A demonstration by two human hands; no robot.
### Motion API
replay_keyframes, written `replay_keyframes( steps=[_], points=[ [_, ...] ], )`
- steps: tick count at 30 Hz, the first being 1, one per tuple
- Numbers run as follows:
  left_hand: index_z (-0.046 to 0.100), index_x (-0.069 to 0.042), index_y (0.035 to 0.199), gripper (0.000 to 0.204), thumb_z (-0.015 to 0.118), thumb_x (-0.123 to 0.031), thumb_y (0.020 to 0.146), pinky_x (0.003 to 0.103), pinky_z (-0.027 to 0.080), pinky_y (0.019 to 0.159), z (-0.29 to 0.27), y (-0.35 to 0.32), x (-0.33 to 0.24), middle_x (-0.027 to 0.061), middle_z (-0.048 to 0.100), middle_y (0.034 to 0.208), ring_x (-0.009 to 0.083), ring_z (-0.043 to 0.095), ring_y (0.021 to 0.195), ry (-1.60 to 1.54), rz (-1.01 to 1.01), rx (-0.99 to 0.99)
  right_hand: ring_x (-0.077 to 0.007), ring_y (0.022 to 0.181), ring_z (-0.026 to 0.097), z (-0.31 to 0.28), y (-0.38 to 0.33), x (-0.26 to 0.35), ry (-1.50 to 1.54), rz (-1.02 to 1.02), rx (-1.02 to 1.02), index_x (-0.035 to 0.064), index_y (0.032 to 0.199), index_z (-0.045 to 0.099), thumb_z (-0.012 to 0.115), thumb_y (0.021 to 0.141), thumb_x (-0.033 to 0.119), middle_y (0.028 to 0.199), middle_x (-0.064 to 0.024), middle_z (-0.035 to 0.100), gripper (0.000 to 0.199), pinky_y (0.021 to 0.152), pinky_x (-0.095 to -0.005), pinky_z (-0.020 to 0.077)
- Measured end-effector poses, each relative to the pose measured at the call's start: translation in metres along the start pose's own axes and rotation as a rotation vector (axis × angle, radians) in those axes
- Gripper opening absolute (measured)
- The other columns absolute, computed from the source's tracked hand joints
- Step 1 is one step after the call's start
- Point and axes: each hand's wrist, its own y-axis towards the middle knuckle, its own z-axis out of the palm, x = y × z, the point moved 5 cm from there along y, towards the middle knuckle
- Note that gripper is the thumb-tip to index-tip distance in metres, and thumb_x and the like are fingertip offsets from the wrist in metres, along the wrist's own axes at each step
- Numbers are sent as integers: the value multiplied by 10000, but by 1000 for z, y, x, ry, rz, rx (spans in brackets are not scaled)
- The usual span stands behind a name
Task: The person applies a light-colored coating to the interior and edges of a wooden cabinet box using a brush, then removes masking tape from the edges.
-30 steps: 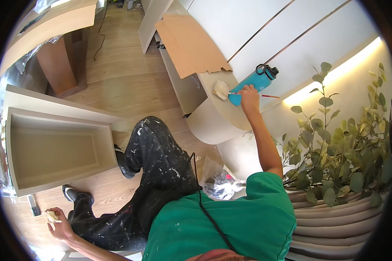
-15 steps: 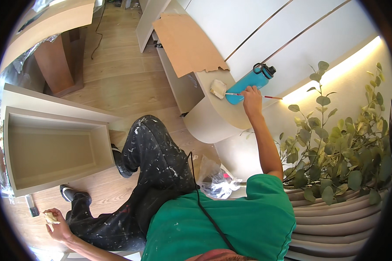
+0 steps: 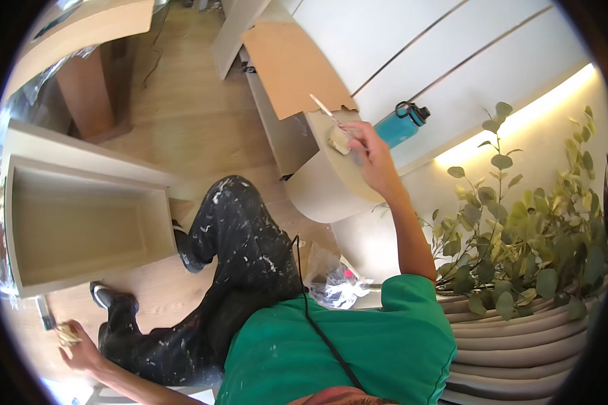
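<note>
My right hand [image 3: 370, 154] is raised to the top edge of a curved beige panel [image 3: 324, 192]. It grips a thin putty knife [image 3: 323, 108] with a pale lump of filler [image 3: 338, 138] pressed at the panel's rim. A blue water bottle [image 3: 402, 125] lies just right of the hand, apart from it. My left hand [image 3: 81, 347] rests low near the wooden floor at the lower left, closed around a small yellowish lump [image 3: 65, 334]. My paint-spattered dark trousers [image 3: 240, 256] stretch between the two hands.
An open beige cabinet box [image 3: 20, 223] lies on the floor at left. A brown board [image 3: 294, 67] leans above the curved panel. A clear plastic bag [image 3: 334, 283] sits by my hip. A leafy plant [image 3: 534, 229] fills the right. A small tool [image 3: 45, 312] lies near my left hand.
My right hand has slid left along the curved panel's rim, away from the blue bottle, which now shows fully. The left hand stays low by the floor.
</note>
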Motion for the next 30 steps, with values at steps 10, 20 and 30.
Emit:
replay_keyframes(
  steps=[10,20,30],
  points=[
    [332,110,1445,535,258,-263,1068,570,262,1153,187,11,-47,254,424,1393,368,402,1301,-82,331,344,-161,741,655,247,-22,121,1004,308,1004,-4,1349,588,571,1004,87,974,-85,620,358,503,-228,512],
    [419,49,1307,508,357,-342,988,494,405,871,76,49,-81,182,502,1146,285,488,996,-406,361,168,-210,995,669,460,1,91,1025,642,1351,-27,1369,561,550,962,40,1095,-120,642,413,804,-278,564],
    [516,-11,1241,388,373,-306,1032,358,450,779,111,-13,-91,138,643,1120,214,580,897,-440,536,-70,-214,1001,677,562,55,126,739,315,1359,-46,1333,577,600,970,7,1108,-115,655,367,892,-308,572]
  ],
)
